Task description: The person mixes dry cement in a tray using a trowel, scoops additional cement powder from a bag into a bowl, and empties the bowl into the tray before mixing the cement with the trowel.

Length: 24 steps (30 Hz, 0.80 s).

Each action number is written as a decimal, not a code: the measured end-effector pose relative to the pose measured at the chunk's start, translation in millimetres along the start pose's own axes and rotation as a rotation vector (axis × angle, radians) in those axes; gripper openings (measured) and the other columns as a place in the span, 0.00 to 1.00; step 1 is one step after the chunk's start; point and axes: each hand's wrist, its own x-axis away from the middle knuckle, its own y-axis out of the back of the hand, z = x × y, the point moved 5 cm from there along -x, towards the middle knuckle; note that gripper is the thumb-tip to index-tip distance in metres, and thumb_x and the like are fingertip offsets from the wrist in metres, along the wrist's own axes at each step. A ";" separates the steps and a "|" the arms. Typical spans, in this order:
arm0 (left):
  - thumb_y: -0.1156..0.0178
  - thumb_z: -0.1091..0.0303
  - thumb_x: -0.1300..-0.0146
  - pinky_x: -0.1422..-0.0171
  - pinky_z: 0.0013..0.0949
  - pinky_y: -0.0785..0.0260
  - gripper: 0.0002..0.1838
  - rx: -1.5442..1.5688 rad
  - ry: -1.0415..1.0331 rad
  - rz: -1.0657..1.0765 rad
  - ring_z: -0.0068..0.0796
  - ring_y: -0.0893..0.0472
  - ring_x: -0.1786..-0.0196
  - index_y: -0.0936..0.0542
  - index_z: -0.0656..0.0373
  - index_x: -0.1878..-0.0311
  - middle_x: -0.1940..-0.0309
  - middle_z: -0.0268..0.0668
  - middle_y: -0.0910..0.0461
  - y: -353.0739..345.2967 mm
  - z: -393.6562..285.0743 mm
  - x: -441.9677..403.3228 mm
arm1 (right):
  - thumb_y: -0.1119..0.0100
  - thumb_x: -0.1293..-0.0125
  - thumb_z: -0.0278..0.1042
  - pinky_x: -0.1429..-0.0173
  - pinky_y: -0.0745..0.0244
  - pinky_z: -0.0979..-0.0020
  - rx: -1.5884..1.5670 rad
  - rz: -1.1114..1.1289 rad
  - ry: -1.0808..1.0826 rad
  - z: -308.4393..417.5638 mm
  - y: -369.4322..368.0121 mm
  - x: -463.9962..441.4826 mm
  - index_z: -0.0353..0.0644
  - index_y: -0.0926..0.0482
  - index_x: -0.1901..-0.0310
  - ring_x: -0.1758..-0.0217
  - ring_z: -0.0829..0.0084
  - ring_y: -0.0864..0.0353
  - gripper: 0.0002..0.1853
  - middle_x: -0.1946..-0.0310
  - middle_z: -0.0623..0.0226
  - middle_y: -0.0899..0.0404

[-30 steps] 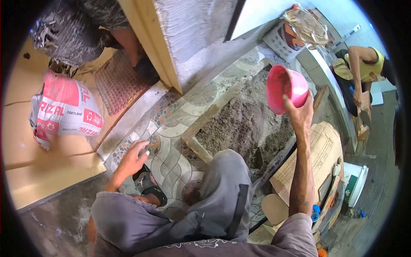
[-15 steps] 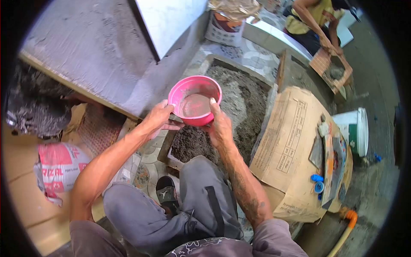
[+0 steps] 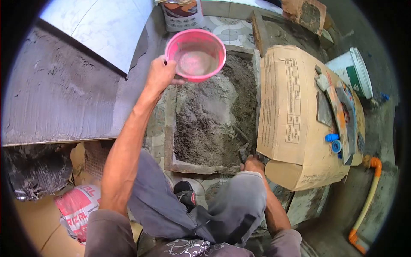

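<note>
My left hand (image 3: 160,73) is closed on the left rim of a pink plastic bowl (image 3: 219,60), holding it over the far end of a mixing box. Greyish residue coats the bowl's inside. The shallow box (image 3: 170,141) holds dark sand mix (image 3: 195,143) with a paler grey powder heap (image 3: 216,96) on it. Down at the box's near right corner, my right hand (image 3: 253,165) is closed around the handle of a trowel (image 3: 243,147), partly hidden by the fingers. The trowel's blade lies against the mix.
Right of the box lies a cardboard sheet (image 3: 280,107) bearing tools and blue caps (image 3: 336,146). A white bucket (image 3: 353,73), an orange pipe (image 3: 376,165), a cement bag (image 3: 79,210), another bag (image 3: 182,17) and a mortar-smeared board (image 3: 306,15) surround the work spot. A plastered ledge (image 3: 55,94) runs left.
My right hand has let go of the bowl and moved down to the trowel. My left hand alone now holds the bowl, farther forward. The view has shifted; the other person is mostly out of frame.
</note>
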 end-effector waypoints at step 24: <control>0.53 0.72 0.33 0.60 0.37 0.12 0.16 0.157 -0.203 -0.035 0.32 0.15 0.64 0.24 0.75 0.51 0.66 0.38 0.23 -8.1 15.1 -42.0 | 0.47 0.34 0.29 0.68 0.16 0.64 0.551 -0.436 0.369 172.5 132.7 -89.6 0.29 0.28 0.58 0.68 0.57 0.13 0.10 0.66 0.49 0.17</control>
